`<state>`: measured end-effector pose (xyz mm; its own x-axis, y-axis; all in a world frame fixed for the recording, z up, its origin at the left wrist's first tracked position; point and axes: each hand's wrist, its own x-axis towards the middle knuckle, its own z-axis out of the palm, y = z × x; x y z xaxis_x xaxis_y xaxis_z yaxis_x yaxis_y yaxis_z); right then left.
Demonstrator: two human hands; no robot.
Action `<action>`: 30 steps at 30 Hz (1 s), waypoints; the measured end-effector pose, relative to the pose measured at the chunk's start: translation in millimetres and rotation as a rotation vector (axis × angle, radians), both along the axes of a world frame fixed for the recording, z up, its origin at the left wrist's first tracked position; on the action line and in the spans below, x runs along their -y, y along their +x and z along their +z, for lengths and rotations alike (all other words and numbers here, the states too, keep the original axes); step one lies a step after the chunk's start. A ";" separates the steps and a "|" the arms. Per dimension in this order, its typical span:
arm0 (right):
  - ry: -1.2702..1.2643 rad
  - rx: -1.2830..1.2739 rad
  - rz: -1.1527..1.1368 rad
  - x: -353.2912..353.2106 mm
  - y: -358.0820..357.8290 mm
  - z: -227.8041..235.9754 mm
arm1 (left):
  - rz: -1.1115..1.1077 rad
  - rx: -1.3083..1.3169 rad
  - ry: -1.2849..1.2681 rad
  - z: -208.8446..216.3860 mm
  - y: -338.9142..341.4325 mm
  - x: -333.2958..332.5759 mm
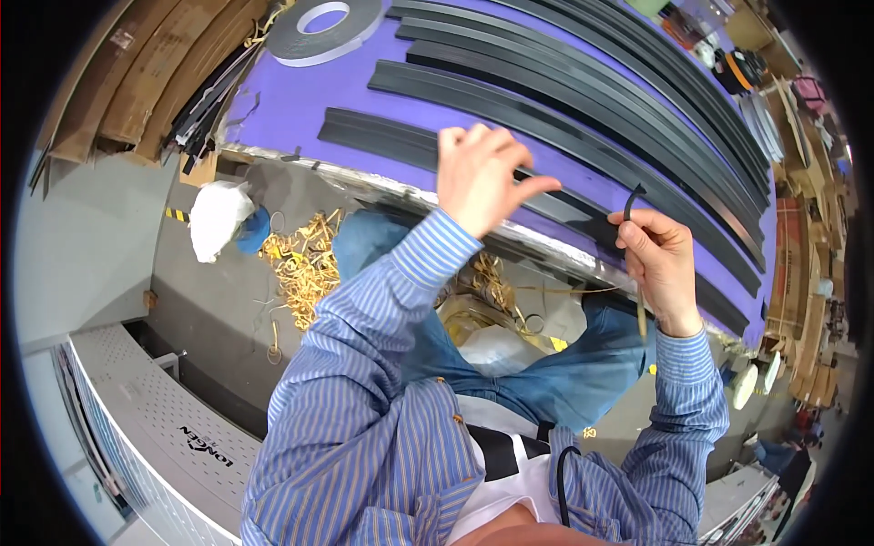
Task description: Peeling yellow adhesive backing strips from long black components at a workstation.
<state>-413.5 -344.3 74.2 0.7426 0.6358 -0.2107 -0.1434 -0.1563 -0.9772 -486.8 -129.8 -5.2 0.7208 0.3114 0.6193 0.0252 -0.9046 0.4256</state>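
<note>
Black lettering is printed on a white perforated panel [137,391] at lower left; smaller marks on the cardboard boxes [109,86] cannot be made out. Long dark profiles [510,105] are laid in rows across a purple tabletop [273,109], whose near edge is covered with shiny film. A large grey roll [357,41] is set at the far left corner. A thin black strip [632,200] is pinched tightly between thumb and fingers of the right hand [663,259], above the nearest profiles; a pale tail hangs below. The nearest profile is partly hidden by the left hand [484,177], its thumb spread; whether anything is held under its bent fingers cannot be told. On the grey floor [218,318], a white bag [217,218] is seen beside a heap of yellowish scraps [305,273], partly screened by the denim-covered legs [583,369].
</note>
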 end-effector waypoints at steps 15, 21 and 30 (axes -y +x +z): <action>-0.145 -0.023 0.354 -139.0 6.7 8.1 | 0.463 0.222 -0.445 -20.8 -85.7 -191.0; -0.287 -0.145 0.505 -210.9 -5.1 2.4 | 0.380 0.408 -0.685 -17.5 -85.7 -171.2; -0.316 -0.357 0.542 -240.7 4.7 -9.6 | 0.171 0.207 -0.894 12.8 -99.8 -182.6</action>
